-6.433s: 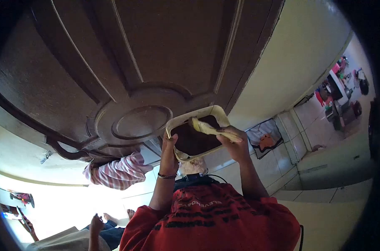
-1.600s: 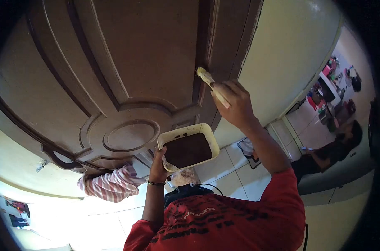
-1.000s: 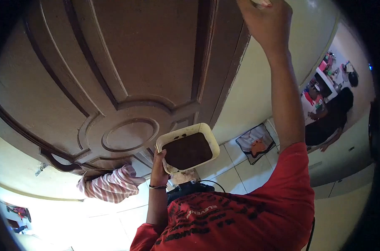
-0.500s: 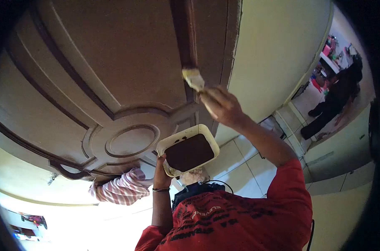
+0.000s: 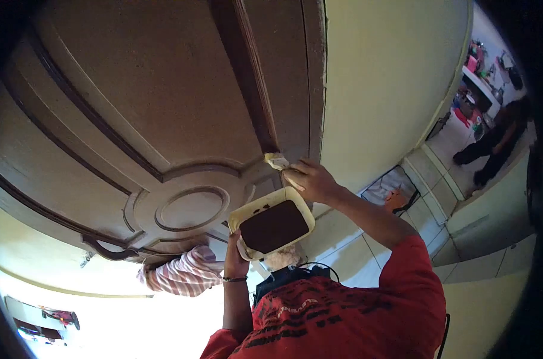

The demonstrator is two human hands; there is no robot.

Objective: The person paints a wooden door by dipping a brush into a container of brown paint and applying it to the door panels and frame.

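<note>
Pale, flat-headed paintbrush [image 5: 277, 161], mid-frame, meets the brown wooden door [image 5: 182, 90]; fingers of the right hand [image 5: 313, 181] pinch it. Fingers of the left hand [image 5: 234, 257] grip a boxy, cream plastic tub [image 5: 240, 216] close below, likely for easy dipping.

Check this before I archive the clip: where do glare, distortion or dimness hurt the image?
Head view: glare bleaches the floor at lower left almost white; head view: the wide lens bows the door and leaves black corners; head view: the background person looks dim and soft.
</note>
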